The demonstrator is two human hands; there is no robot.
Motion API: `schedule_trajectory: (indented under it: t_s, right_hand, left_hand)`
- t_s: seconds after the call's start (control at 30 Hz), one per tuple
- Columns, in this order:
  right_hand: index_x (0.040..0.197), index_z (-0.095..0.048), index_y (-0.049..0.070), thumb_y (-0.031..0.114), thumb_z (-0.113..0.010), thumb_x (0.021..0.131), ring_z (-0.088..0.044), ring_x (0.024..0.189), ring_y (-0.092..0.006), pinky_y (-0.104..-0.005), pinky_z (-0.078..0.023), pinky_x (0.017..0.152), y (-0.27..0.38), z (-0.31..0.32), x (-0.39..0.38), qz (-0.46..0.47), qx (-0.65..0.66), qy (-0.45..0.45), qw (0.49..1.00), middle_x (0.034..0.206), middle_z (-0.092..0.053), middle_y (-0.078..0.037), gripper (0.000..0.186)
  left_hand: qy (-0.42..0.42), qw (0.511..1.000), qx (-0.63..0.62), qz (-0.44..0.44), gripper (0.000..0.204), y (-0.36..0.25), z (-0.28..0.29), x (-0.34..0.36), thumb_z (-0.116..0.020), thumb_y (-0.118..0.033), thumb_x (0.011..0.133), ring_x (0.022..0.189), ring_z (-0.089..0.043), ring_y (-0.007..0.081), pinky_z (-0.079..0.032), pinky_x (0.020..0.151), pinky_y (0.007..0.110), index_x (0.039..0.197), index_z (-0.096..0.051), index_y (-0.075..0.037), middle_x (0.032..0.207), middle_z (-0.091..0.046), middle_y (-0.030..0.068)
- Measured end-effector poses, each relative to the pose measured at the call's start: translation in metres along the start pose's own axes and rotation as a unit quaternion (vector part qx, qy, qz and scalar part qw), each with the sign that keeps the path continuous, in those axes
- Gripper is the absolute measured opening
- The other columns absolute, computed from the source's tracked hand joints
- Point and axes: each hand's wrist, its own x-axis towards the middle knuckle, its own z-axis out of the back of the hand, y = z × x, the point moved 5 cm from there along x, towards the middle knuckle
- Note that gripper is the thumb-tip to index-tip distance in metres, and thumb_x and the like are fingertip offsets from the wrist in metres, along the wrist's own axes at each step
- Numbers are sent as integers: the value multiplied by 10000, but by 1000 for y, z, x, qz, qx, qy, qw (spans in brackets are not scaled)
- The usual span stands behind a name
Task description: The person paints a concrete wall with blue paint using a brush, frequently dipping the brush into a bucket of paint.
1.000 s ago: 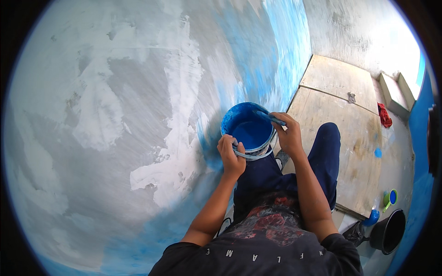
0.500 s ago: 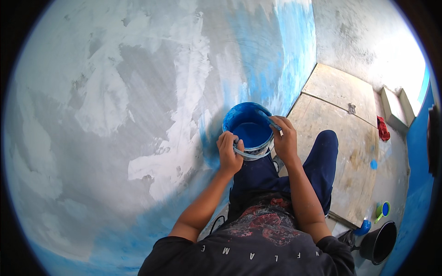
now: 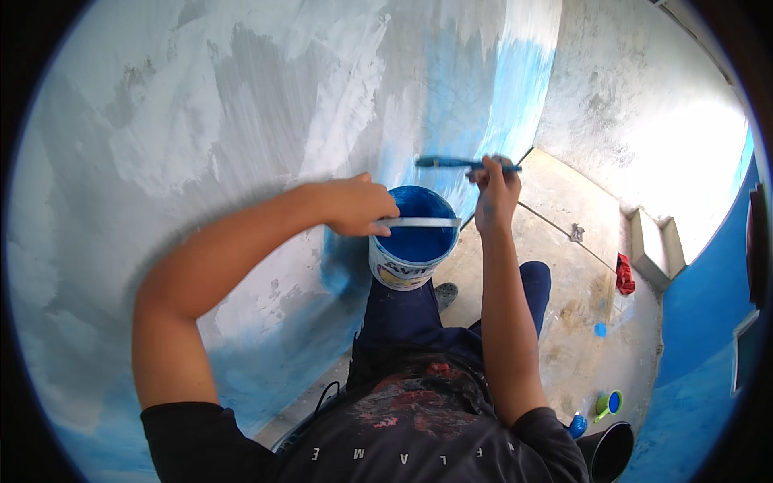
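Note:
A white paint bucket (image 3: 400, 276) with blue paint (image 3: 419, 244) inside stands over my left thigh, close to the wall. Its pale handle (image 3: 431, 223) crosses above the opening. My left hand (image 3: 360, 206) reaches in from the left, elbow bent out, with its fingers closed round the left end of that handle. Above and right of the bucket, my right hand (image 3: 496, 196) grips a paintbrush (image 3: 451, 163) by its handle. The brush lies nearly level, its blue-coated end pointing left toward the wall, slightly blurred. My right fingertips are partly smeared by motion.
The wall (image 3: 266, 105) on the left carries grey, white and blue patches. Boards (image 3: 564, 233) cover the floor at right, with a red cloth (image 3: 624, 274) beyond. A green cup (image 3: 609, 404) of blue paint and a black bucket (image 3: 606, 452) stand lower right.
My left hand has moved from the bucket's near rim to its handle, now raised across the opening. My right hand has lifted the paintbrush up and away from the rim.

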Motion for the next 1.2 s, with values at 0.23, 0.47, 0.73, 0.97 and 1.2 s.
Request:
schedule_trajectory:
  t_s: [0.23, 0.47, 0.73, 0.97, 1.2]
  right_hand:
    - [1068, -539, -62, 1, -624, 993, -742, 910, -309, -311, -659, 853, 0, -70, 128, -55, 251, -35, 966, 1031, -662, -198, 130]
    - [1104, -550, -119, 5, -606, 999, -748, 920, -329, -330, -679, 877, -30, -118, 131, -74, 183, -66, 978, 1046, -652, -214, 172]
    - [1017, -559, -181, 24, -616, 953, -755, 869, -340, -330, -693, 830, 5, -80, 149, 21, 127, -153, 980, 1028, -663, -242, 222]
    - [1014, -632, -129, 40, -650, 957, -785, 823, -341, -312, -665, 756, -4, -94, 181, 30, -128, -100, 986, 1016, -710, -239, 179]
    - [1065, -593, -139, 74, -625, 966, -784, 755, -334, -298, -658, 733, 2, -83, 184, -6, 162, -185, 969, 1026, -712, -237, 237]
  left_hand:
    - [99, 994, 44, 24, 340, -3, 21, 20, -557, -344, 1066, 1124, -627, 300, -402, 1087, 447, 1162, -698, -49, 1129, -682, 165]
    - [72, 996, 40, 23, 348, 1, 12, 1, -518, -340, 1084, 1094, -646, 312, -449, 1047, 456, 1173, -676, -43, 1085, -697, 167]
    - [76, 996, 22, 30, 328, -2, 11, 5, -501, -322, 1096, 1072, -650, 318, -464, 1032, 447, 1150, -677, -51, 1068, -701, 158]
    - [60, 995, 20, 73, 338, -5, 20, -1, -533, -331, 1085, 1028, -656, 315, -470, 997, 451, 1187, -680, -44, 1055, -705, 168]
    - [2, 998, 40, 41, 307, 2, 17, 6, -558, -321, 1073, 1020, -636, 302, -442, 1011, 428, 1156, -691, -57, 1038, -696, 153]
